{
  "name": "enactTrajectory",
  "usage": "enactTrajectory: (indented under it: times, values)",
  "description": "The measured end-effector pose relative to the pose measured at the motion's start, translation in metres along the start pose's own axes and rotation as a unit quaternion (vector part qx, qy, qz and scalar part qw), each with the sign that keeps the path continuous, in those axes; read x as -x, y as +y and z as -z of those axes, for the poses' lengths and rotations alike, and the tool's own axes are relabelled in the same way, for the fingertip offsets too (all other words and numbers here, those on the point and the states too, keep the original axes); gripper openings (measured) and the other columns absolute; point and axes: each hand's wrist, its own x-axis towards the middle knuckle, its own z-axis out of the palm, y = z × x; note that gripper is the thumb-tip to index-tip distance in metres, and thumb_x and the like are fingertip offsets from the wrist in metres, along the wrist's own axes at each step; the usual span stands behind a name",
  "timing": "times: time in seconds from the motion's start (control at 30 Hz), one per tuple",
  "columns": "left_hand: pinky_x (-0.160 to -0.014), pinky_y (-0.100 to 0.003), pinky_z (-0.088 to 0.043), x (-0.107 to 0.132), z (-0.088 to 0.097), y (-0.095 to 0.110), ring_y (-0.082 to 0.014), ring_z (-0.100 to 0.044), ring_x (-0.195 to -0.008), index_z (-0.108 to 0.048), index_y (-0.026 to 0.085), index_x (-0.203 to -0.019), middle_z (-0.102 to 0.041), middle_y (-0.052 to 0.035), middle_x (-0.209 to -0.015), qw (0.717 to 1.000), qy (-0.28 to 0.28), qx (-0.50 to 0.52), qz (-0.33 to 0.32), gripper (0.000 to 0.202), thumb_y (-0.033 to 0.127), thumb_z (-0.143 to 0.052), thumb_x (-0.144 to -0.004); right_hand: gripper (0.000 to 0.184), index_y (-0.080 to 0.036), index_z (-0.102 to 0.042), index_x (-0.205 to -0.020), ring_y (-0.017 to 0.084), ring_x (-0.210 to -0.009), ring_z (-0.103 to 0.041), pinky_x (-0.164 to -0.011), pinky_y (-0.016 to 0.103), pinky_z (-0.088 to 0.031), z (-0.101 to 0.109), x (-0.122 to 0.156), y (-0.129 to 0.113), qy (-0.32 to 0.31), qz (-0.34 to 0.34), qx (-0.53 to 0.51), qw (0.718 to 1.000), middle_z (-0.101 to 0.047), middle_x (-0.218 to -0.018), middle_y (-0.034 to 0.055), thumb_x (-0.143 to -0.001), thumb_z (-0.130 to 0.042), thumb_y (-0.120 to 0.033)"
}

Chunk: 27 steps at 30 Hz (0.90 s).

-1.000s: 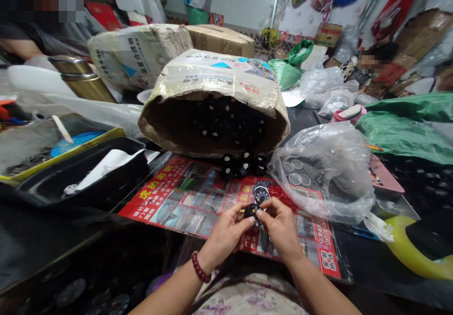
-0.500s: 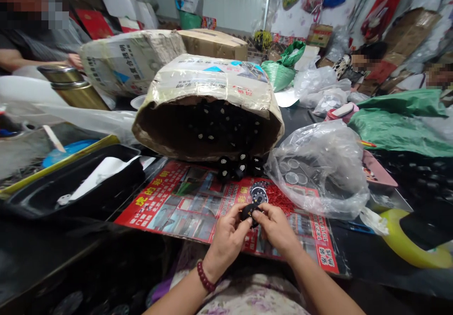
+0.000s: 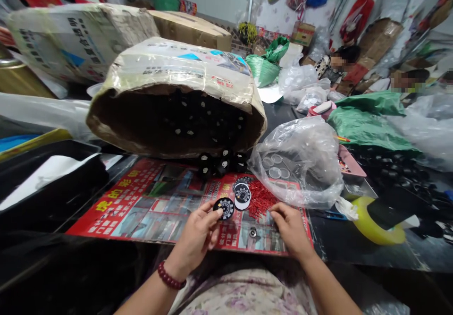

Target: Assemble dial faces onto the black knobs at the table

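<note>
My left hand (image 3: 198,227) pinches a black dial disc (image 3: 224,209) with white markings, held face up above the red printed board (image 3: 141,211). My right hand (image 3: 289,225) is at the right edge of a heap of small red pointer-like pieces (image 3: 260,199), thumb and fingertips together; whatever lies between them is too small to make out. Between the hands, a small round black part (image 3: 252,232) lies on the board. Beyond them, more dial discs (image 3: 242,193) overlap beside the red heap. Several black parts with white marks (image 3: 224,164) lie at the mouth of a carton (image 3: 177,76).
The tipped carton holds many more black parts. A clear plastic bag (image 3: 300,159) with round transparent discs sits at the right, near a yellow tape roll (image 3: 377,223). A black tray (image 3: 81,175) stands left. Other people sit at the far right.
Both hands were together on a small black part; now they are apart. My left hand has a dial disc, and my right hand has moved to the red heap. The view has turned right.
</note>
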Motion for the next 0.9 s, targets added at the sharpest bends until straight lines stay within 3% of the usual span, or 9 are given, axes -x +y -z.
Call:
enactTrajectory:
  times: [0.1,0.23,0.43,0.5,0.6,0.7,0.8,0.83,0.9]
  values:
    - [-0.025,-0.012,-0.029,0.001,-0.006,-0.003,-0.0026,-0.037,-0.03,-0.05,0.021,-0.097,-0.056,0.0075,-0.062,1.0,-0.002,0.009,-0.007,0.037,0.037,-0.069,-0.07,0.012,-0.018,-0.059,-0.073,0.018,-0.075,-0.054,-0.07,0.029,-0.039,0.004,-0.005,0.011,-0.006,0.031,0.1,0.995,-0.061,-0.077,0.0034,-0.079,-0.049,-0.016]
    - [-0.024,-0.011,-0.025,0.003,-0.011,-0.008,0.0002,-0.03,-0.027,-0.052,0.019,-0.095,-0.054,0.0092,-0.056,0.998,-0.002,-0.053,-0.035,0.039,0.033,-0.074,-0.066,0.012,-0.019,-0.054,-0.071,0.02,-0.079,-0.05,-0.072,0.03,-0.036,-0.013,-0.009,0.009,-0.008,0.066,0.209,0.976,-0.058,-0.077,0.0045,-0.081,-0.05,-0.015]
    - [-0.024,-0.011,-0.026,0.008,-0.009,-0.007,0.0006,-0.03,-0.026,-0.052,0.018,-0.092,-0.06,0.0062,-0.059,0.999,-0.018,-0.041,-0.032,0.032,0.028,-0.072,-0.069,0.016,-0.019,-0.048,-0.069,0.02,-0.076,-0.044,-0.07,0.032,-0.033,-0.018,-0.009,0.011,-0.008,0.075,0.217,0.973,-0.053,-0.075,0.0051,-0.083,-0.045,-0.013]
    - [-0.026,-0.012,-0.032,0.008,-0.01,-0.005,-0.0023,-0.04,-0.03,-0.052,0.019,-0.096,-0.065,0.0022,-0.066,0.999,-0.046,0.01,-0.01,0.03,0.026,-0.069,-0.073,0.015,-0.019,-0.046,-0.069,0.019,-0.076,-0.045,-0.07,0.031,-0.033,-0.017,-0.006,0.005,-0.016,0.06,0.141,0.988,-0.052,-0.075,0.004,-0.084,-0.044,-0.015]
    - [-0.031,-0.015,-0.042,0.007,-0.013,-0.002,-0.0083,-0.057,-0.042,-0.053,0.017,-0.099,-0.07,-0.0051,-0.082,0.992,-0.08,0.099,0.026,0.025,0.021,-0.063,-0.076,0.015,-0.02,-0.046,-0.069,0.016,-0.069,-0.045,-0.065,0.028,-0.034,-0.024,0.001,-0.015,-0.09,-0.026,-0.095,0.991,-0.05,-0.07,0.0005,-0.083,-0.049,-0.023]
    - [-0.034,-0.018,-0.046,0.005,-0.015,-0.002,-0.0126,-0.061,-0.046,-0.058,0.012,-0.086,-0.071,-0.0083,-0.074,0.978,-0.089,0.173,0.069,0.011,0.02,-0.055,-0.079,0.017,-0.018,-0.05,-0.072,0.014,-0.067,-0.049,-0.067,0.028,-0.037,-0.039,0.012,-0.04,-0.188,-0.109,-0.342,0.914,-0.053,-0.07,0.0,-0.08,-0.057,-0.031]
    - [-0.035,-0.019,-0.046,0.005,-0.014,-0.003,-0.0126,-0.059,-0.041,-0.059,0.01,-0.071,-0.067,-0.0079,-0.056,0.967,-0.073,0.221,0.104,0.016,0.02,-0.05,-0.08,0.021,-0.017,-0.054,-0.078,0.015,-0.073,-0.055,-0.076,0.031,-0.041,-0.053,0.021,-0.055,-0.209,-0.143,-0.494,0.832,-0.059,-0.078,0.0019,-0.077,-0.064,-0.034]
    - [-0.036,-0.018,-0.046,0.005,-0.014,-0.003,-0.0118,-0.058,-0.039,-0.059,0.01,-0.069,-0.066,-0.0076,-0.054,0.966,-0.064,0.227,0.108,0.017,0.019,-0.05,-0.08,0.021,-0.017,-0.054,-0.078,0.015,-0.073,-0.056,-0.077,0.032,-0.042,-0.055,0.022,-0.056,-0.2,-0.144,-0.509,0.825,-0.06,-0.078,0.0019,-0.075,-0.066,-0.033]
    - [-0.035,-0.017,-0.046,0.006,-0.014,-0.003,-0.0111,-0.059,-0.04,-0.059,0.01,-0.07,-0.066,-0.0071,-0.055,0.968,-0.049,0.225,0.1,0.015,0.02,-0.052,-0.08,0.018,-0.017,-0.055,-0.078,0.016,-0.074,-0.056,-0.078,0.032,-0.042,-0.057,0.023,-0.055,-0.166,-0.121,-0.481,0.852,-0.061,-0.078,0.0017,-0.076,-0.066,-0.031]
